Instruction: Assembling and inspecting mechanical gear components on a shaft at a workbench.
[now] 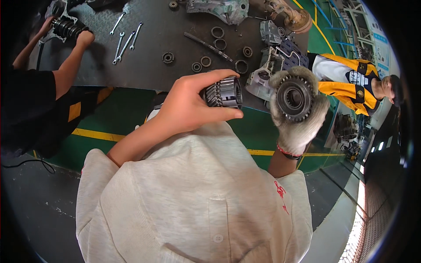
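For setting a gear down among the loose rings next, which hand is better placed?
Likely the left hand: its gear appears nearer the loose rings, while the right hand holds another gear farther right, by the grey casing.

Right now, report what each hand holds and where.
Left hand: helical gear, by its outer sides. Gloved right hand: round gear, cupped from behind.
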Demonstrator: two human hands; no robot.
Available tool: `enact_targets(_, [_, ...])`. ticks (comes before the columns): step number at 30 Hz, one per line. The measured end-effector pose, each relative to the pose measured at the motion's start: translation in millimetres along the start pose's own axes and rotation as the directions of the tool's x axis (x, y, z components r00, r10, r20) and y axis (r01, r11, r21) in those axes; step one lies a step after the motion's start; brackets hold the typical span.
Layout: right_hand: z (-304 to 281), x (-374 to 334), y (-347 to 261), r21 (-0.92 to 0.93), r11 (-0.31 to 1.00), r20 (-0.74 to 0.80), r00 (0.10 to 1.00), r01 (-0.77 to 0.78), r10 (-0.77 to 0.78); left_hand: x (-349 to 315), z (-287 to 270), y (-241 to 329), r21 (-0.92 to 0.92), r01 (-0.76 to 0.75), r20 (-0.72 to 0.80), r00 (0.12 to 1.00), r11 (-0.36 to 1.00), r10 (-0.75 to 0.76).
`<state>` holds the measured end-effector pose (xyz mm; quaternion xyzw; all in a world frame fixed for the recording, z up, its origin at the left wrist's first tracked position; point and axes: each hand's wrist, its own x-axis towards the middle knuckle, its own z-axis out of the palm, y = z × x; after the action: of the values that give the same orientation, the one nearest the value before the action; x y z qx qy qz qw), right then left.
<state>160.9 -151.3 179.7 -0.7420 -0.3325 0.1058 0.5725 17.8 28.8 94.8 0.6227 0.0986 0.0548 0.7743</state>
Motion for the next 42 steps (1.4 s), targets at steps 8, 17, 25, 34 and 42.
enact_targets(8, [6,-17,19,0.675,0.595,0.168,0.876,-0.437,0.452,11,-9,-15,-0.240,-0.117,0.093,0.985,0.964,0.142])
enact_targets(17, [7,-33,49,0.810,0.449,0.052,0.809,-0.377,0.586,17,-11,-24,-0.219,-0.050,0.081,0.994,0.974,0.070])
enact_targets(25, [1,-51,90,0.017,0.926,-0.046,0.925,-0.377,0.377,24,-21,-36,-0.298,-0.068,0.055,0.995,0.952,0.089])
enact_targets(34, [12,-35,71,0.712,0.541,-0.018,0.758,-0.448,0.652,32,-26,-42,-0.342,0.017,0.148,0.988,0.940,0.035])
enact_targets(42, [-38,-23,146,0.311,0.717,-0.066,0.739,-0.623,0.671,44,-5,-49,-0.346,0.033,-0.007,0.999,0.938,-0.038])
